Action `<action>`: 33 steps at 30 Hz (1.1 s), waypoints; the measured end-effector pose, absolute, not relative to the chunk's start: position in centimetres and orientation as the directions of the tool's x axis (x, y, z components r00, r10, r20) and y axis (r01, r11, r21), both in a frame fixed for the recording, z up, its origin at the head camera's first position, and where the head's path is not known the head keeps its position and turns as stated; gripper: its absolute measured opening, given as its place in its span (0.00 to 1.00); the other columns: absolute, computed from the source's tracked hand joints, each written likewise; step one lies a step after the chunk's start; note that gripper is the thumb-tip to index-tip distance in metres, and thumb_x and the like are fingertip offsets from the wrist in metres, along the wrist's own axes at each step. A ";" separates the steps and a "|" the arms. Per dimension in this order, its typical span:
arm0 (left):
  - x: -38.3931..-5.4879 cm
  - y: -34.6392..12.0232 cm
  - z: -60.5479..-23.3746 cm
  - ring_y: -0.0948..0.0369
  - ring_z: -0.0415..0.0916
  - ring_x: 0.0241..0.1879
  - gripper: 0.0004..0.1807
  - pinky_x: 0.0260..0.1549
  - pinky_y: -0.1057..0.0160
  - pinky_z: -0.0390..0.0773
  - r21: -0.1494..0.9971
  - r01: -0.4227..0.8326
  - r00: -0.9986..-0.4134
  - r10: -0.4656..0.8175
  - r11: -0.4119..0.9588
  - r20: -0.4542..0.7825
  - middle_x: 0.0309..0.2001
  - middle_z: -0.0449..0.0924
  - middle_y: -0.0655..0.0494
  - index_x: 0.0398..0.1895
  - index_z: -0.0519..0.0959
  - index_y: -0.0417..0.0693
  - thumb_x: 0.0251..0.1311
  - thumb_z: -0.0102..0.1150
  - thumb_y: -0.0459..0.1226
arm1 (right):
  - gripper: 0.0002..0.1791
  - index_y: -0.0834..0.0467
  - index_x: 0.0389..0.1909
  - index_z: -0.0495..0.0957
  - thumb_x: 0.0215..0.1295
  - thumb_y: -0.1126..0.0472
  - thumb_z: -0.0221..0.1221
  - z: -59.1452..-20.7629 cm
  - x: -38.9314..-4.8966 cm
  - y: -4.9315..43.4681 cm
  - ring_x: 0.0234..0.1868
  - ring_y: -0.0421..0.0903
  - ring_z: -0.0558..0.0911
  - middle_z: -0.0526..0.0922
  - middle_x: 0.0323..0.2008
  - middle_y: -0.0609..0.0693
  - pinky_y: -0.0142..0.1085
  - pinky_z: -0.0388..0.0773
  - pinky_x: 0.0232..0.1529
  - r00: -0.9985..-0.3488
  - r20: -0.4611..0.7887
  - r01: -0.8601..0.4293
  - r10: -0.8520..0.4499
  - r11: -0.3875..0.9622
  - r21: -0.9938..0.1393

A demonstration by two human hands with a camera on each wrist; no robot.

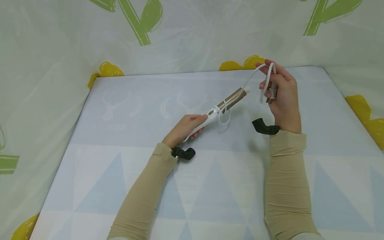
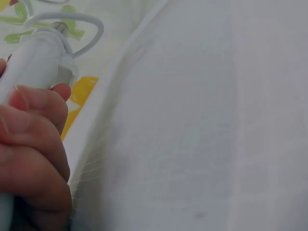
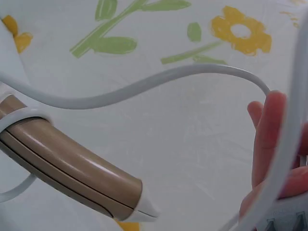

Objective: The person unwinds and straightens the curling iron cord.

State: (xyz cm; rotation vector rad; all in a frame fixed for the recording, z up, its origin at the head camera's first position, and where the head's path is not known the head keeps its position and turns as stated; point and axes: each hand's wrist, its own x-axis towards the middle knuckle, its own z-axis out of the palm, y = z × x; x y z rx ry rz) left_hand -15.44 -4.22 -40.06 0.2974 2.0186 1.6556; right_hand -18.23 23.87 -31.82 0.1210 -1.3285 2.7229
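While the left hand (image 1: 183,128) has its fingers curled round the white handle of a hair-styling iron (image 1: 211,115), the right hand (image 1: 284,95) has its fingers bent, holding the white cord (image 3: 120,95) close to its plug (image 1: 273,90); neither of the hands is spread wide. The iron slants across the middle of the patterned bench (image 1: 144,131), toward its far edge, and seems raised a little above it; its bronze-coloured barrel (image 1: 235,98) points up and to the right, toward the right hand, with a cord loop round it near the handle.

As a judgement, the iron should be fairly light and stiff, its smooth casing a little slippery and not happy with a drop; the handle looks the surest place to grip, well clear of the loop; the cord should bend easily yet spring back, so it is best held near the plug; no container shows in any view, so there are no contents to tell of.
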 end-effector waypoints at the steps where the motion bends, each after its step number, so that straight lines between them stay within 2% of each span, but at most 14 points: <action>1: -15.3 -4.2 -39.8 0.61 0.59 0.13 0.26 0.12 0.67 0.61 0.961 -0.163 -0.849 0.464 0.223 -0.252 0.21 0.69 0.46 0.38 0.75 0.36 0.59 0.49 0.53 | 0.17 0.67 0.52 0.71 0.62 0.74 0.44 -31.8 -18.2 24.0 0.15 0.51 0.73 0.72 0.50 0.64 0.28 0.59 0.07 -0.990 0.116 -0.139 0.078 -0.623 -0.770; 5: -15.3 -4.2 -39.6 0.62 0.60 0.13 0.26 0.12 0.68 0.61 0.961 -0.180 -0.855 0.450 0.212 -0.259 0.22 0.70 0.47 0.41 0.76 0.38 0.59 0.49 0.54 | 0.16 0.67 0.50 0.72 0.62 0.72 0.48 -31.7 -18.4 24.2 0.18 0.51 0.74 0.74 0.49 0.63 0.29 0.60 0.08 -0.988 0.080 -0.148 0.134 -0.643 -0.751; 12: -16.1 -4.2 -41.6 0.63 0.62 0.14 0.31 0.11 0.69 0.63 0.960 -0.188 -0.867 0.423 0.209 -0.262 0.21 0.71 0.50 0.40 0.77 0.44 0.52 0.50 0.62 | 0.14 0.65 0.47 0.74 0.63 0.69 0.47 -31.7 -18.4 24.2 0.21 0.49 0.75 0.76 0.44 0.60 0.29 0.58 0.08 -0.979 0.030 -0.152 0.204 -0.618 -0.772; 19: -15.3 -4.1 -39.6 0.63 0.63 0.14 0.27 0.12 0.68 0.64 0.956 -0.234 -0.870 0.400 0.177 -0.287 0.24 0.72 0.47 0.46 0.74 0.39 0.60 0.47 0.54 | 0.16 0.66 0.47 0.74 0.63 0.72 0.42 -31.9 -18.7 24.4 0.20 0.51 0.77 0.77 0.43 0.61 0.28 0.55 0.05 -0.973 -0.003 -0.144 0.229 -0.621 -0.770; 28: -16.3 -4.1 -41.6 0.63 0.64 0.13 0.35 0.09 0.69 0.63 0.963 -0.240 -0.886 0.376 0.127 -0.270 0.23 0.71 0.49 0.41 0.74 0.36 0.53 0.48 0.62 | 0.15 0.64 0.47 0.75 0.64 0.69 0.44 -32.4 -19.0 24.7 0.22 0.50 0.76 0.78 0.43 0.59 0.29 0.56 0.07 -0.970 -0.057 -0.104 0.236 -0.614 -0.782; 33: -16.3 -4.2 -41.8 0.64 0.65 0.13 0.36 0.08 0.69 0.64 0.961 -0.244 -0.891 0.362 0.127 -0.274 0.24 0.72 0.48 0.40 0.73 0.34 0.55 0.44 0.62 | 0.16 0.63 0.49 0.75 0.64 0.70 0.43 -32.7 -19.2 24.6 0.23 0.51 0.78 0.77 0.45 0.59 0.29 0.52 0.06 -0.973 -0.064 -0.089 0.224 -0.612 -0.786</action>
